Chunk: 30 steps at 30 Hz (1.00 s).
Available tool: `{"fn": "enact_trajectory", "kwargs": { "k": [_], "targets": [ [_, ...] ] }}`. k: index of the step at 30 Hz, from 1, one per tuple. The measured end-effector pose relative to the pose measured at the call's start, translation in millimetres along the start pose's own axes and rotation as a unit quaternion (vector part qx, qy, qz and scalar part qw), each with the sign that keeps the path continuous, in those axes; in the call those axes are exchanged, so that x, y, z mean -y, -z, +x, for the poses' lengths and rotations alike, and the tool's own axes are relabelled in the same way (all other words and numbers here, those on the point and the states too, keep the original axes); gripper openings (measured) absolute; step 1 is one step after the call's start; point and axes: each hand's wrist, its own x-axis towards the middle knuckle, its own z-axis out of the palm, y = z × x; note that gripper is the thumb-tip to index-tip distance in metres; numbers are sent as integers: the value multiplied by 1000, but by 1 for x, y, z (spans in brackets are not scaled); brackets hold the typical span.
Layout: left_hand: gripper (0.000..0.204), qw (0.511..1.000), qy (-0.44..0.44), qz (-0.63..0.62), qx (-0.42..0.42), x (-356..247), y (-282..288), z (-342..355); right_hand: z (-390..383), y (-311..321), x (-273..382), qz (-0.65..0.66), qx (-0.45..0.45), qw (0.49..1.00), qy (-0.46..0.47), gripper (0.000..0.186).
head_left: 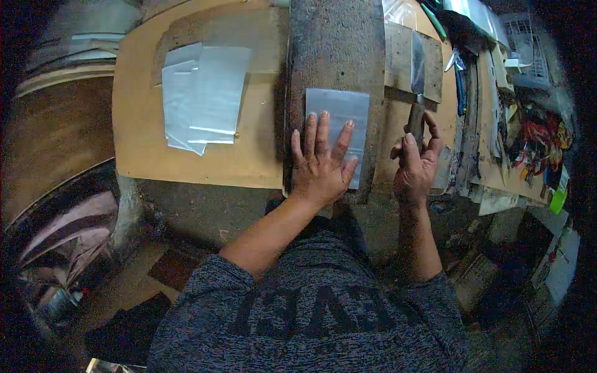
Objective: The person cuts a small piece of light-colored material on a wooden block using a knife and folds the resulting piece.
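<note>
A dark grey shirt fills the near foreground, both bare forearms reaching beyond it toward the bench. The left hand grips nothing; it lies flat, fingers spread, on a pale sheet near the close end of a dark plank. The sheet's far edge and right side show past the fingers. To the right of the plank, the right hand is closed around the handle of a knife, its blade pointing away from the body. Left of the plank, well apart from the hands, white sheets lie in an uneven, overlapping stack.
</note>
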Motion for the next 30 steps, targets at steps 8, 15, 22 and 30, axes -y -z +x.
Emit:
{"fn": "enact_trajectory", "kwargs": {
  "k": [8, 15, 22, 30],
  "targets": [
    [61, 1000, 2, 5, -6, 2, -3, 0, 5, -2, 25, 64, 48, 996, 44, 36],
    [65, 999, -6, -47, -25, 4, 3, 1, 75, 13, -22, -226, 49, 956, 180, 34],
    [66, 999, 14, -42, -5, 1, 6, 3, 87, 19, -42, -339, 45, 919, 198, 42],
    [65, 999, 12, -25, -24, -1, 3, 5, 77, 20, -48, -410, 71, 884, 212, 44]
  ]
}}
